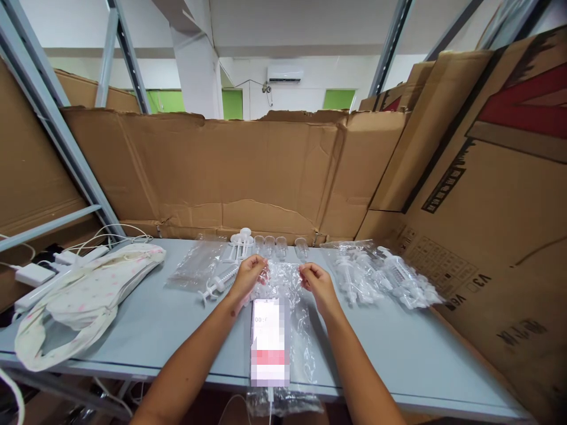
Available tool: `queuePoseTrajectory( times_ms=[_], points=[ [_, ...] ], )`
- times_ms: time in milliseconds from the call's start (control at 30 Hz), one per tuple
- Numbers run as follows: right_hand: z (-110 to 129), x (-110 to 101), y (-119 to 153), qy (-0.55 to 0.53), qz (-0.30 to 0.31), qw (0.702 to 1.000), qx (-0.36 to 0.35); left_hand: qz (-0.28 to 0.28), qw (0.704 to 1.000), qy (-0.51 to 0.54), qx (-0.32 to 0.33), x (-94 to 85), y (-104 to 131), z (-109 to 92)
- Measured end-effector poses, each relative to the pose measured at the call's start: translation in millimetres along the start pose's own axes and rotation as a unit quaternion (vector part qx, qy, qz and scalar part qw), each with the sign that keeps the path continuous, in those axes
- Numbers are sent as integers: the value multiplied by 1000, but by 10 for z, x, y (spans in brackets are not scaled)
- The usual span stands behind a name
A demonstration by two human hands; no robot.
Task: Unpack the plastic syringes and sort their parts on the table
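Note:
A clear plastic bag (303,339) stretches between my hands and runs down past the table's front edge. My left hand (251,275) pinches its upper left part. On the upper right, my right hand (315,283) grips the bag with thumb and fingers together. A phone (267,330) with a lit screen and a cable lies over the bag's lower part. Left of my left hand lies a plastic syringe (217,286). White plungers (242,239) stand behind it, beside several small clear ribbed cups (280,248) in a row.
Filled clear bags of syringe parts (354,274) lie on the right of the grey table (385,348). A flat clear bag (198,262) is at the left. Further left are a white cloth pouch (100,289) and power strips (62,283). Cardboard walls (243,171) enclose the table.

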State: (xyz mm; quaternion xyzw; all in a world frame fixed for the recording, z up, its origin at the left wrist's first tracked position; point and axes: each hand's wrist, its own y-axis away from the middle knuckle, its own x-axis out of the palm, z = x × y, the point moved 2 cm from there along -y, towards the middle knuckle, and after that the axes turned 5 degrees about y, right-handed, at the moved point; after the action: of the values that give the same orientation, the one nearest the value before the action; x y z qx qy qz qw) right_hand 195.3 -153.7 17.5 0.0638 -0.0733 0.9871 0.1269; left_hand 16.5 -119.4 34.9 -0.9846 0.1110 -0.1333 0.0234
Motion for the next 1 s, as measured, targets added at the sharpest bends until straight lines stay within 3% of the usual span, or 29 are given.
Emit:
queuePoseTrajectory(
  times_ms=[167, 433, 533, 733, 867, 1000],
  points=[
    [-47, -36, -37, 36, -35, 998, -35, -35, 997, -42, 45, -51, -56, 7],
    [46, -160, -43, 24, -118, 988, -100, 45, 996, -74, 28, -56, -64, 12],
    [79, -110, -13, 4, -87, 993, -83, 10, 996, -60, 60, -68, -80, 4],
    [36, -4, 16, 49, 46, 996, -51, -51, 989, -56, 125, -149, -108, -21],
    [6, -12, -4, 59, 32, 996, -63, -67, 981, -91, 155, -177, -99, -27],
    [27, -64, -23, 37, -25, 997, -69, -28, 987, -83, 131, -146, -91, -27]
  ],
)
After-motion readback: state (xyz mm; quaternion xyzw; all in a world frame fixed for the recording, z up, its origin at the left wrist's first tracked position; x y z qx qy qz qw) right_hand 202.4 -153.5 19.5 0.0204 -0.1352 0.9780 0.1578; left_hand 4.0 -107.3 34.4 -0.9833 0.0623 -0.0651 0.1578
